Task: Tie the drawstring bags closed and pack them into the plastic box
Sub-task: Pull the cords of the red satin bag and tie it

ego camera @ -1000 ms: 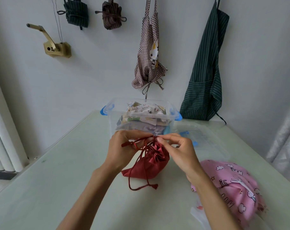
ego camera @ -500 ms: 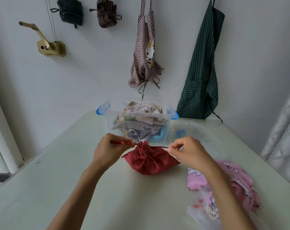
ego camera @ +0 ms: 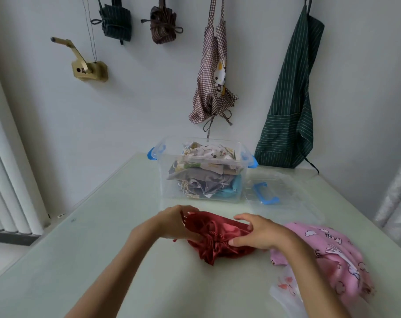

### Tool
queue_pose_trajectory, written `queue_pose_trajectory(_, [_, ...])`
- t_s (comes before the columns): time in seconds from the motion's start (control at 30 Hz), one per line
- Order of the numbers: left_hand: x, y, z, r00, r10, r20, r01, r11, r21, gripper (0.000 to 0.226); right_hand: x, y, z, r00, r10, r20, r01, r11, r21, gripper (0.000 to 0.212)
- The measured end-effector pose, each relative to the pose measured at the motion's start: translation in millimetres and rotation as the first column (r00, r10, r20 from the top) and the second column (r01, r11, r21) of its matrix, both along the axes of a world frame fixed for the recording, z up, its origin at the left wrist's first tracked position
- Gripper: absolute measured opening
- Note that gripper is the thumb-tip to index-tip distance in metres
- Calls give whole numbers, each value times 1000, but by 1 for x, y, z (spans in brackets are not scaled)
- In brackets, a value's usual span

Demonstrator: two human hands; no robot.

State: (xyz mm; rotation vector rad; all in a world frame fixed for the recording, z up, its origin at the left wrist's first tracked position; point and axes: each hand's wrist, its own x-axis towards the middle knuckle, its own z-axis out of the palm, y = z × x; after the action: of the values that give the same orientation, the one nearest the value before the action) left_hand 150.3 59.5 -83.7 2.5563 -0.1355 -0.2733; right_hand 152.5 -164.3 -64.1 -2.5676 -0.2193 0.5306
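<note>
A red satin drawstring bag [ego camera: 214, 237] lies on the pale table [ego camera: 103, 260] in front of me, its gathered mouth turned toward me. My left hand [ego camera: 174, 223] grips the bag's left side with curled fingers. On the bag's right side my right hand [ego camera: 256, 234] holds the cloth between thumb and fingers. Behind them stands the clear plastic box [ego camera: 165, 177] with blue latches, holding several folded cloth bags [ego camera: 206, 171].
A pink printed bag [ego camera: 332, 255] lies at the right under my right forearm, with a thin white printed bag [ego camera: 286, 288] beside it. The box's clear lid [ego camera: 284, 193] with a blue handle rests right of the box. Aprons and small bags hang on the wall.
Both hands let go of the taut drawstring ends and now grasp the red bag's sides. The bag has turned so its gathered mouth faces me and sits closer.
</note>
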Motion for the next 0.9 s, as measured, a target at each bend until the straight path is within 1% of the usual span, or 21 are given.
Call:
queue_pose_trajectory(0.07, [0, -7, -4, 998, -18, 58, 14, 997, 74, 48, 3, 3, -3, 1000, 0, 6, 0, 1000, -9, 57])
queue_pose_trajectory(0.13, [0, -11, -4, 995, -24, 101, 16, 996, 85, 33, 5, 2, -1, 1000, -14, 19, 13, 999, 47, 36])
queue_pose_trajectory(0.17, [1, -11, 1, 992, -17, 126, 11, 999, 46, 29, 7, 0, 3, 999, -17, 31, 14, 996, 89, 29])
queue_pose_trajectory(0.23, [5, -7, 23, 976, 32, 214, -13, 996, -90, 22, 9, -5, 18, 994, -14, 108, -9, 979, 203, 25])
queue_pose_trajectory(0.3, [15, 0, 59, 931, 114, 346, -27, 968, -248, 20, 17, -9, 47, 955, -14, 295, -97, 929, 358, 27])
queue_pose_trajectory(0.37, [29, 4, 99, 862, 196, 468, -12, 930, -368, 23, 31, -8, 81, 872, -58, 485, -212, 850, 482, 31])
queue_pose_trajectory(0.4, [37, 5, 116, 823, 234, 518, -7, 916, -402, 23, 40, -5, 97, 827, -96, 554, -250, 820, 515, 31])
queue_pose_trajectory(0.47, [57, 5, 143, 730, 321, 603, -66, 912, -406, 17, 65, 5, 123, 702, -195, 685, -288, 802, 523, 31])
queue_pose_trajectory(0.53, [79, 2, 153, 648, 397, 650, -169, 907, -386, 18, 97, 16, 127, 558, -265, 786, -266, 840, 473, 28])
queue_pose_trajectory(0.57, [91, 0, 151, 630, 412, 658, -215, 907, -362, 20, 113, 21, 122, 510, -267, 818, -230, 874, 429, 26])
queue_pose_trajectory(0.6, [108, -1, 144, 633, 413, 655, -263, 910, -320, 21, 133, 24, 114, 496, -234, 836, -180, 914, 363, 25])
queue_pose_trajectory(0.63, [118, 0, 134, 675, 377, 634, -306, 925, -225, 23, 140, 25, 104, 541, -171, 824, -134, 949, 286, 25])
queue_pose_trajectory(0.67, [126, 1, 125, 749, 303, 589, -327, 942, -70, 24, 146, 24, 96, 635, -95, 766, -108, 972, 210, 26])
queue_pose_trajectory(0.7, [138, 4, 115, 841, 207, 499, -300, 947, 113, 28, 151, 24, 90, 755, -4, 656, -112, 985, 135, 29])
queue_pose_trajectory(0.73, [146, 8, 110, 927, 110, 358, -216, 938, 272, 35, 156, 23, 86, 853, 75, 516, -129, 989, 69, 34])
queue_pose_trajectory(0.77, [148, 14, 112, 977, 57, 204, -122, 939, 322, 45, 160, 21, 86, 909, 114, 401, -134, 991, 21, 40])
queue_pose_trajectory(0.8, [150, 19, 117, 996, 21, 87, -44, 961, 274, 53, 165, 20, 87, 929, 125, 347, -126, 992, -20, 45])
queue_pose_trajectory(0.83, [147, 21, 124, 999, -15, 33, 9, 985, 174, 60, 168, 19, 89, 933, 120, 340, -109, 993, -51, 49])
queue_pose_trajectory(0.87, [148, 24, 131, 994, -45, 101, 37, 997, 74, 68, 171, 18, 90, 932, 110, 346, -95, 994, -58, 50])
queue_pose_trajectory(0.9, [149, 28, 136, 966, -43, 256, 37, 999, 31, 79, 173, 17, 92, 935, 99, 341, -93, 995, -34, 51])
